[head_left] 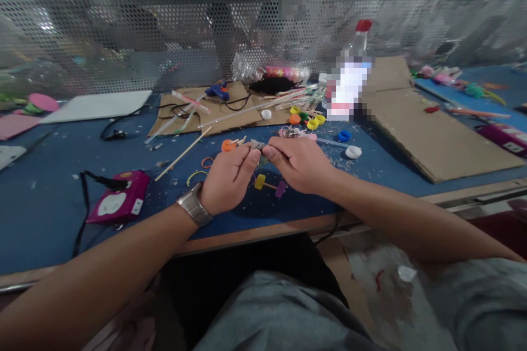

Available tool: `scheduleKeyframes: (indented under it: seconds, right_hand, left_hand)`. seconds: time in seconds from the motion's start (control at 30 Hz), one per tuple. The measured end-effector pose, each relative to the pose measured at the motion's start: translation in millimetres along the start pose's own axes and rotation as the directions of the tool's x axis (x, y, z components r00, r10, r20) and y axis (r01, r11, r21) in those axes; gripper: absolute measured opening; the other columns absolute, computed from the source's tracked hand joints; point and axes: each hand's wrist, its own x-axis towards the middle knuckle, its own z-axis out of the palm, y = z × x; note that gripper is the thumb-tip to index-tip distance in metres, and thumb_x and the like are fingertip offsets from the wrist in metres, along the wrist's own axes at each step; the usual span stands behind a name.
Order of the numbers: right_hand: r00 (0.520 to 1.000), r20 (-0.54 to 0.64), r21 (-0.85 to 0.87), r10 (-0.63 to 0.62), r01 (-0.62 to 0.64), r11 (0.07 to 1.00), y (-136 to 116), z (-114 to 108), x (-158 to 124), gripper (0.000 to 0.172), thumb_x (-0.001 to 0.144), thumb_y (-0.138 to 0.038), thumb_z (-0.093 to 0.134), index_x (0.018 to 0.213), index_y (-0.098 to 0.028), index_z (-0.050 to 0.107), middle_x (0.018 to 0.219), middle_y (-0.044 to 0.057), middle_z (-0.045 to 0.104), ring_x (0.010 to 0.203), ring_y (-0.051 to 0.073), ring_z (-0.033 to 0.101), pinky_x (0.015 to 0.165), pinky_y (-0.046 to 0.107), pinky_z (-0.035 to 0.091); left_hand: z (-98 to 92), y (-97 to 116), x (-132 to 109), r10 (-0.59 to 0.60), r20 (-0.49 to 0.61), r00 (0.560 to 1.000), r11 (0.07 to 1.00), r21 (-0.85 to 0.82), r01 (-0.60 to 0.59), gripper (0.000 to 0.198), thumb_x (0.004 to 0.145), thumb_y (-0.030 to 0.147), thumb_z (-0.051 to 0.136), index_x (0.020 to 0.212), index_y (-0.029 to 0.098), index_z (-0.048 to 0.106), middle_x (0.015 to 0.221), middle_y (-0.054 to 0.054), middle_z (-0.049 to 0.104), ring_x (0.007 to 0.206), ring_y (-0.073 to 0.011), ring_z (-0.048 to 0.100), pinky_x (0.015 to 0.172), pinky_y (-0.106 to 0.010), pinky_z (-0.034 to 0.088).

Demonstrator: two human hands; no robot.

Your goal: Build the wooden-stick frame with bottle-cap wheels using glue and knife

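Note:
Above the blue table, both hands meet thumb to thumb over one small greyish piece (257, 144), which looks crumpled; its kind is not clear. My left hand (230, 178), with a metal watch (194, 204) on the wrist, is closed on its left side. From the right, my right hand (302, 164) is closed on the same piece, fingers curled under. Just below the hands lies a thin stick with a yellow block (259, 181) and a purple block (280, 189) on its ends. Beside my left hand sits an orange bottle cap (228, 145) with sticks in it.
A magenta power box (119, 197) with a black cord lies at left, near a wooden stick (183, 153). Behind the hands are a blue glue gun (217, 91) on cardboard (164, 120) and several coloured caps (295, 119). A red-capped bottle (362, 38) stands back right.

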Motion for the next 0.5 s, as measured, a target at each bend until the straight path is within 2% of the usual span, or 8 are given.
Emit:
scheduleKeyframes:
  seconds: [0.2, 0.33, 0.5]
  right_hand:
    - [0.997, 0.073, -0.023, -0.02, 0.022, 0.999, 1.3, 0.0, 0.4, 0.072, 0.113, -0.072, 0.017, 0.085, -0.022, 0.061, 0.075, 0.004, 0.062, 0.069, 0.019, 0.05, 0.067, 0.035, 0.023]
    - [0.992, 0.121, -0.04, -0.03, 0.035, 0.999, 1.5, 0.7, 0.1, 0.076, 0.113, -0.073, 0.013, 0.085, -0.022, 0.061, 0.073, 0.004, 0.062, 0.068, 0.019, 0.048, 0.067, 0.035, 0.023]
    - [0.993, 0.116, -0.047, -0.036, 0.041, 0.998, 0.5, 0.6, -0.6, 0.076, 0.113, -0.074, 0.014, 0.085, -0.022, 0.062, 0.073, 0.004, 0.063, 0.067, 0.019, 0.049, 0.067, 0.035, 0.023]
  left_hand:
    - [1.4, -3.9, 0.7, -0.026, 0.008, 1.0, 0.996, -0.087, 0.027, 0.038, 0.112, 0.042, 0.047, 0.079, 0.024, 0.046, 0.069, 0.001, 0.053, 0.066, -0.0172, 0.047, 0.064, -0.033, 0.038]
    - [2.9, -8.1, -1.3, -0.05, 0.062, 0.997, 0.981, -0.186, 0.061, 0.036, 0.113, 0.041, 0.043, 0.081, 0.024, 0.046, 0.065, 0.003, 0.05, 0.059, -0.0159, 0.045, 0.057, -0.032, 0.04]
    - [3.0, -8.2, -3.0, -0.063, 0.083, 0.995, 0.968, -0.237, 0.081, 0.039, 0.114, 0.039, 0.041, 0.079, 0.024, 0.045, 0.064, 0.003, 0.049, 0.057, -0.0152, 0.045, 0.056, -0.032, 0.039]
